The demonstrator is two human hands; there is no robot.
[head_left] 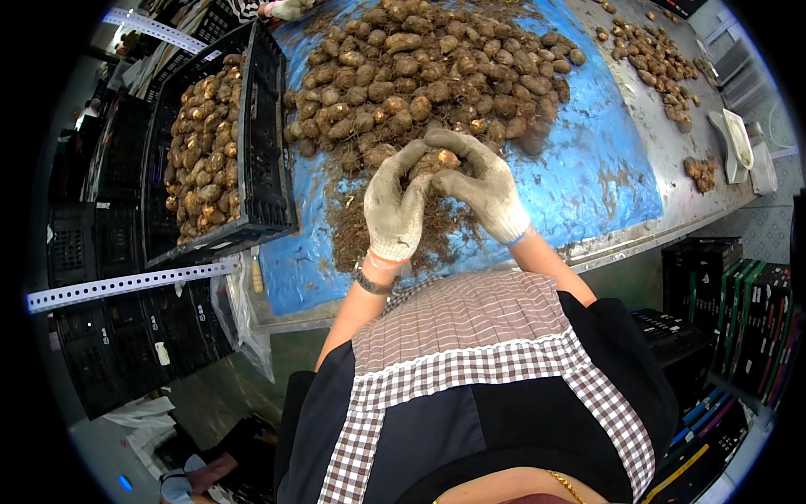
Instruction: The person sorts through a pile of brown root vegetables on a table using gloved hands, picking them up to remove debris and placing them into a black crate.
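Observation:
Both my hands, in soiled white knit gloves, meet at the near edge of a large heap of taro (437, 67). My left hand (395, 197) and my right hand (483, 185) curl their fingers around a brown, hairy taro (430, 161). A pale cut spot shows on its upper side, while the gloves hide much of the rest. Below and beside the hands, loose brown root fibres and dirt (353, 231) lie on the blue plastic sheet (600, 168).
At the left a black crate (248, 143) full of taro stands tilted on the table, by a perforated metal rail (126, 288). Smaller taro piles (655, 59) and a scale (732, 143) are at right. Stacked crates (756, 328) flank the table. Another person's gloved hand (290, 8) shows at the far edge.

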